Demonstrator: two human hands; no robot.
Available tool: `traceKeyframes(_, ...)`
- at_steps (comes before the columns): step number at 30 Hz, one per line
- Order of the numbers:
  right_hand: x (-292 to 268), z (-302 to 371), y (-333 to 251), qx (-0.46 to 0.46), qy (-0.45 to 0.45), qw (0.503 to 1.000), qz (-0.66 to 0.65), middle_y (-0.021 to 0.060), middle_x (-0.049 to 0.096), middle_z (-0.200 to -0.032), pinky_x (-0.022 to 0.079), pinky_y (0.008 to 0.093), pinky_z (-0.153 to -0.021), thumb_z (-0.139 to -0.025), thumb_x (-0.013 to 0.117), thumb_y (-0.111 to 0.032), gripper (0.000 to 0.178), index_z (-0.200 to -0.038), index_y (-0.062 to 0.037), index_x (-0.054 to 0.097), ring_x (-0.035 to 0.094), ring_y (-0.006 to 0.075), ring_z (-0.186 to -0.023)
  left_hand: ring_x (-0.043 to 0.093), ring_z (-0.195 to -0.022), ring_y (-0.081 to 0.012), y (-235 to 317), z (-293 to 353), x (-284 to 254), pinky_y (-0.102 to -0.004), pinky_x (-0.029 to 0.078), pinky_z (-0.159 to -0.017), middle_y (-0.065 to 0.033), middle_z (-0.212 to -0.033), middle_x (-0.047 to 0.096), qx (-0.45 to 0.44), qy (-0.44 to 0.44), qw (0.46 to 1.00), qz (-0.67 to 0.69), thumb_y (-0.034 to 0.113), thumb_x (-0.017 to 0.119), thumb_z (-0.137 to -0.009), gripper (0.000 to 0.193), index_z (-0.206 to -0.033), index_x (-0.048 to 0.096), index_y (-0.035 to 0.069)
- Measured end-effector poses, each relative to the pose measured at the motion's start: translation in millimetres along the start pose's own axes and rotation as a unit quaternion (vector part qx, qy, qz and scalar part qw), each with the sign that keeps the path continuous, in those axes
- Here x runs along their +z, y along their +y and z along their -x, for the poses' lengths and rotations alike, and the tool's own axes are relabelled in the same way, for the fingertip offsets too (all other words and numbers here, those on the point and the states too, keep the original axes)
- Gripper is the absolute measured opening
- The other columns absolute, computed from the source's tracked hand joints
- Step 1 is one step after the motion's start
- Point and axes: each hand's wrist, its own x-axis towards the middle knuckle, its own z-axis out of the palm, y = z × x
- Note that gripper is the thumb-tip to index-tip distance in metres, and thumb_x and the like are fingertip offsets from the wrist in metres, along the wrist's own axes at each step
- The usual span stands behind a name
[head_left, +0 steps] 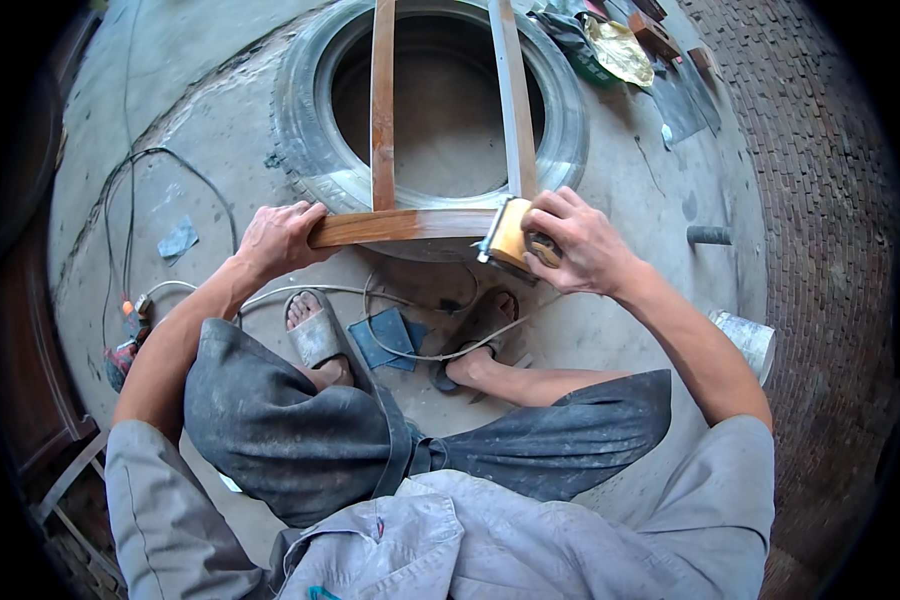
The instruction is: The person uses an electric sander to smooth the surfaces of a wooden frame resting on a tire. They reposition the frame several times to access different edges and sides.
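Observation:
A brown wooden frame [382, 120] lies over a large tyre, with two long bars running away from me. Its near crosspiece [410, 227] is closest to me. My left hand [280, 238] grips the left end of that crosspiece, fingers wrapped over the wood. At the right end, my right hand [580, 245] is closed around a yellow block-shaped sander [510, 235] with a dark lower edge. The sander sits against the crosspiece, tilted. My fingers and the angle hide part of its body and underside.
The tyre [305, 130] rests on the concrete floor. A pale cable [425, 357] loops around my sandalled feet, near blue sheets [385, 338]. Black cable [185, 155] lies at left. A grey can [745, 345] and a short pipe [710, 235] are on the right.

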Motion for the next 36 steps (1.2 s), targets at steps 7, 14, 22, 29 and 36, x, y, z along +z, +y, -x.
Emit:
traceKeyframes(7,17,-48,-33,-0.024,0.007,0.999,-0.028,0.0074,0.06,-0.109,0.059,0.0425,-0.08,-0.075,0.079,-0.019,0.037,-0.107,-0.0093,0.064,0.06,0.0312,-0.098,0.07,-0.078,-0.0297,-2,0,1,-0.0419,0.056,-0.065,-0.0083,-0.085,0.067,0.0,-0.003,1.0,-0.003,0.032,0.086,-0.076,0.037,-0.099,0.066,0.01)
traceKeyframes(14,8,15,0,0.065,0.033,0.997,0.002,0.0082,0.06,-0.105,0.058,0.0435,-0.081,-0.076,0.078,-0.021,0.035,-0.105,-0.0105,0.063,0.06,0.0323,-0.095,0.071,-0.079,-0.0309,0,1,-6,-0.0433,0.056,-0.067,-0.0092,-0.088,0.069,-0.009,-0.017,1.0,-0.001,0.035,0.087,-0.075,0.044,-0.103,0.065,0.009)
traceKeyframes(22,-2,81,58,0.144,0.083,0.986,0.01,0.0096,0.06,-0.104,0.054,0.0433,-0.085,-0.076,0.076,-0.022,0.032,-0.103,-0.0095,0.062,0.06,0.0331,-0.093,0.07,-0.077,-0.0324,5,0,-5,-0.0442,0.055,-0.067,-0.0101,-0.087,0.068,-0.012,-0.007,1.0,0.005,0.035,0.088,-0.073,0.048,-0.104,0.064,0.009)
traceKeyframes(29,3,68,34,0.146,0.083,0.986,0.007,0.0114,0.059,-0.104,0.054,0.0439,-0.085,-0.078,0.076,-0.02,0.033,-0.105,-0.0078,0.061,0.06,0.0343,-0.096,0.071,-0.077,-0.0323,10,-2,-7,-0.0442,0.057,-0.067,-0.0106,-0.086,0.069,-0.016,-0.02,1.0,-0.01,0.035,0.087,-0.076,0.043,-0.1,0.064,0.009)
traceKeyframes(36,10,54,21,0.108,0.089,0.99,-0.005,0.0115,0.059,-0.1,0.052,0.0444,-0.082,-0.076,0.077,-0.018,0.033,-0.104,-0.0074,0.061,0.057,0.0338,-0.092,0.071,-0.077,-0.0327,8,-4,-6,-0.0444,0.057,-0.068,-0.011,-0.086,0.069,-0.02,-0.017,1.0,-0.008,0.035,0.086,-0.077,0.041,-0.099,0.064,0.009)
